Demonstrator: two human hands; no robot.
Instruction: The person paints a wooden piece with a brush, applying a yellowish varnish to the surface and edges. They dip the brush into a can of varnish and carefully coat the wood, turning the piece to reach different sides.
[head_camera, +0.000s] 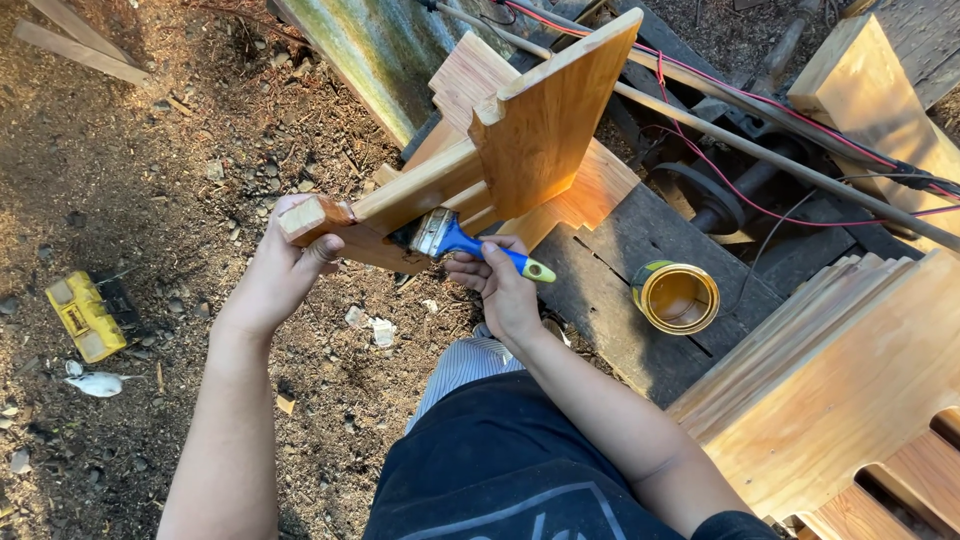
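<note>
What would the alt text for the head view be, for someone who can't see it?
Seen from above, the left hand grips the end of a stepped wooden piece while the right hand holds a blue-handled brush against its underside. An open can of amber finish sits on dark planks to the right, beside stacked wooden pieces.

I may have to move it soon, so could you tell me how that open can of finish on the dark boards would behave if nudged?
The open can probably slides rather than rolls, since it stands upright. With no lid and amber liquid inside, it would likely slosh or spill.
</note>
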